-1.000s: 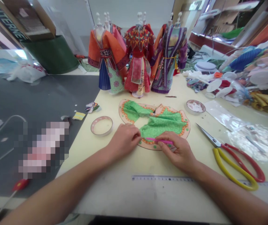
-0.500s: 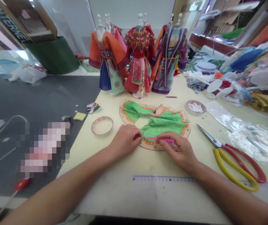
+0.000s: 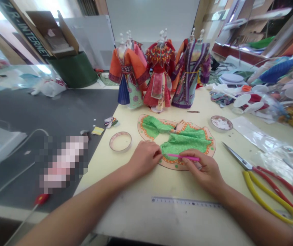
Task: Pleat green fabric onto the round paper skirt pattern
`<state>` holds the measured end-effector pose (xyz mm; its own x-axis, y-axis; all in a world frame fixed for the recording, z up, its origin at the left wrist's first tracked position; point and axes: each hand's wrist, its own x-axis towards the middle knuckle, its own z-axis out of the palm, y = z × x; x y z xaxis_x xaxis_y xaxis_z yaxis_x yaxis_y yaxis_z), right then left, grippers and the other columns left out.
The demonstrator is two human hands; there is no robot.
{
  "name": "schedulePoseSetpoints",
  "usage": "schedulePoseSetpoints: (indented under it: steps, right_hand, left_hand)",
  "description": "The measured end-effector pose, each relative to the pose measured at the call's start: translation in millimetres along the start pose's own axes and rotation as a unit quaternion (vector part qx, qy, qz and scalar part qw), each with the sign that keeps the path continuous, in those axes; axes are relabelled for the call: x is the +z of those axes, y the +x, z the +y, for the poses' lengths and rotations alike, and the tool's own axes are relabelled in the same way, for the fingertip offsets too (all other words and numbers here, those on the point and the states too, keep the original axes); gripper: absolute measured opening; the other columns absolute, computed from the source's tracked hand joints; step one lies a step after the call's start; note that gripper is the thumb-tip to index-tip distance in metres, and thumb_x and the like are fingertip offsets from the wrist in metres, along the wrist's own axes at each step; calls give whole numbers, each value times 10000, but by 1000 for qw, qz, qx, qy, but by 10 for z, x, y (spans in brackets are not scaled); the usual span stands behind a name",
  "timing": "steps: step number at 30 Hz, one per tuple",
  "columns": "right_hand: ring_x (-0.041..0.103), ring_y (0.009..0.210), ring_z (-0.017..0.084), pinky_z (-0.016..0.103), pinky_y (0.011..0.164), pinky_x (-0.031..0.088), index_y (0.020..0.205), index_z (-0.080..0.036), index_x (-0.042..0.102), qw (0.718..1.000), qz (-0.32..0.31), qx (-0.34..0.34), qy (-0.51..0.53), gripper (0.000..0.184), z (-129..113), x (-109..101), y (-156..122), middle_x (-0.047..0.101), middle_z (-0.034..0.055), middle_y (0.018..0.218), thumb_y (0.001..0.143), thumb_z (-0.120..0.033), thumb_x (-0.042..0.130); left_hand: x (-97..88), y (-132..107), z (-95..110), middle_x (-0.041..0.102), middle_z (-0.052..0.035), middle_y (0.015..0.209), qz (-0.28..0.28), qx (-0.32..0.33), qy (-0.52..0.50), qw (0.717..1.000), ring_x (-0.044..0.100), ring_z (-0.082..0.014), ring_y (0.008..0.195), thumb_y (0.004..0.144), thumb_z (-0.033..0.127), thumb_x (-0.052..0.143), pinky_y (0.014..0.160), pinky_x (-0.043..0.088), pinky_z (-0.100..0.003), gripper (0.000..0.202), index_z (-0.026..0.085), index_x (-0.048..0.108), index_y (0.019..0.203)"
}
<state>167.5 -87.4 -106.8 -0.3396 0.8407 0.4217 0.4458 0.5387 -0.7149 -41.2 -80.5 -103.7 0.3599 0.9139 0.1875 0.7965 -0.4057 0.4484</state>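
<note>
A small green patterned garment piece (image 3: 187, 143), trimmed with orange and a peach-coloured edge with green dots, lies on the pale work table. At its near left edge, my left hand (image 3: 146, 155) rests with curled fingers closed on the cloth; the fingertips are partly hidden. My right hand (image 3: 205, 172) grips a thin pink pen-like stick (image 3: 173, 155) between thumb and fingers. The tip of this stick points left over the near trim, close to my left fingertips. Under my right wrist, a clear ruler (image 3: 177, 201) lies flat.
Large scissors (image 3: 250, 167) with red and yellow handles lie at right. A tape ring (image 3: 120, 141) sits left, a shallow round dish (image 3: 221, 123) at back right. Dressed doll figures (image 3: 159, 75) stand behind the cloth. Plastic bags (image 3: 284, 164) and scraps crowd the right side.
The camera view has swung, so the whole scene sits farther right and slightly lower. Both hands stay at the garment's near edge, the pink stick still in my right hand.
</note>
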Motion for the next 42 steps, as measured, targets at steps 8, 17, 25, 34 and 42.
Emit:
schedulePoseSetpoints:
  steps: [8,17,25,34,42]
  right_hand:
    - [628,710,147,252,617,489,887,-212,610,1000,6,-5,0,90,13,-14,-9,654,13,789,822,-213,548]
    - [637,711,148,257,623,498,914,-205,610,998,56,13,27,115,36,-87,9,671,14,779,811,-194,561]
    - [638,742,159,306,704,501,914,-193,612,985,153,33,68,117,52,-279,55,669,25,782,807,-184,567]
    - [644,769,188,349,739,506,918,-197,605,977,187,49,86,117,24,-378,89,669,38,786,815,-226,556]
    - [631,781,174,318,729,493,878,-178,608,987,146,8,63,98,-51,-287,64,672,49,804,822,-209,533]
  left_hand:
    - [12,-22,0,605,6,662,12,3,5,1000,528,-149,686,773,189,576,708,363,-315,112,173,585,662]
    - [-120,-4,-97,637,-24,770,68,3,-33,997,556,-160,750,843,196,482,723,416,-309,139,183,599,768]
    - [-279,-35,23,661,-70,958,-50,157,37,986,573,-198,924,868,153,420,808,425,-353,225,170,618,974]
    - [-144,-305,249,504,-125,1305,-82,141,195,967,407,-276,1228,900,282,391,991,319,-455,377,125,483,1229]
    - [-29,-479,-39,419,-102,1383,-86,152,248,953,353,-270,1281,892,441,364,1026,262,-483,498,192,394,1323]
